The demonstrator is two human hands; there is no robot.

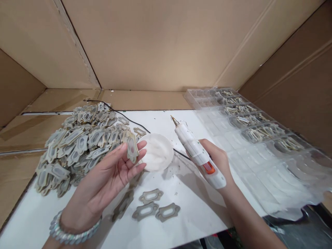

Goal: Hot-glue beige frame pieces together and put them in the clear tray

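Between the thumb and fingers of my left hand [109, 176] is a small flat ornamental plate [132, 149] with an oval centre, held upright. My right hand [216, 155] grips a white glue gun [193, 147], its brass nozzle tilted up and to the left. Behind my left fingertips a round white dish [158, 152] sits on the white table. Several ornamental frames [146, 210] with oval openings lie on the table in front of the dish. Left of my left hand a large heap of similar pieces [77, 145] is piled up.
Clear plastic trays [225, 131] with compartments line the right side, some filled with similar pieces [264, 133]. A black cord [129, 119] crosses the table behind the dish. Cardboard walls [166, 45] enclose the back and sides. The table's front edge [197, 237] shows at the bottom.
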